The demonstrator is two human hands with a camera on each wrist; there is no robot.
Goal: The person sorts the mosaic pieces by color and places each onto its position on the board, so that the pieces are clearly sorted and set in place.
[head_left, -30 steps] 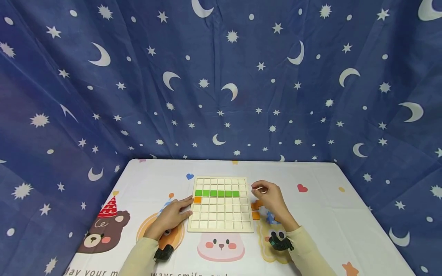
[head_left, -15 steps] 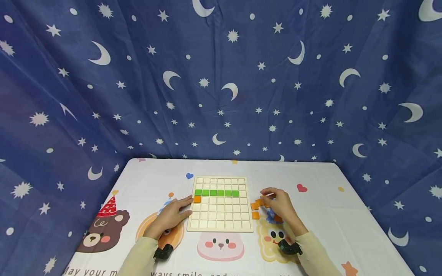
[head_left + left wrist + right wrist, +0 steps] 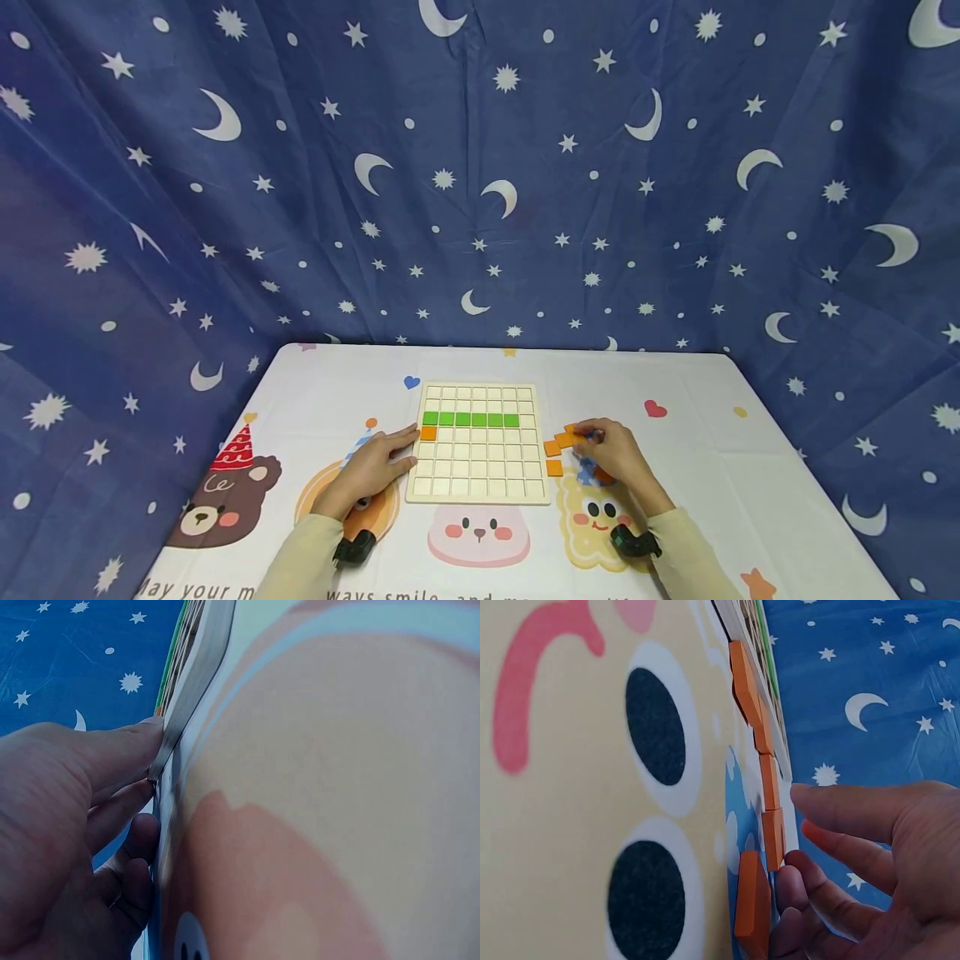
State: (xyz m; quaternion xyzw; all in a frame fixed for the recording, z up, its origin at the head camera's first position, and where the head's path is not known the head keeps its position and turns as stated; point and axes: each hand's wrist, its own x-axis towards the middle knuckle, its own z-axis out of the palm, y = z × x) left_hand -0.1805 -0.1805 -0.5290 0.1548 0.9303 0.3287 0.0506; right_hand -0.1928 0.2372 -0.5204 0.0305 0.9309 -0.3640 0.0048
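A pale square grid board (image 3: 480, 475) lies on the table in the head view. A row of several green tiles (image 3: 481, 420) crosses it, and one orange tile (image 3: 428, 433) sits just below that row at the left. My left hand (image 3: 371, 468) touches the board's left edge with extended fingers; the left wrist view shows fingertips against its side. Right of the board, my right hand (image 3: 613, 454) has its fingertips at a group of loose orange tiles (image 3: 554, 468). In the right wrist view, thumb and fingers stand apart beside these tiles (image 3: 773, 836), with no tile visibly gripped.
A printed white cloth (image 3: 690, 467) with cartoon animals covers the table. Behind it hangs a blue curtain (image 3: 480, 275) with moons and stars. Each wrist wears a dark camera (image 3: 355, 547).
My right hand has moved from the board's right edge rightward and down to the loose orange tiles, uncovering some of them. The left hand and board have stayed in place.
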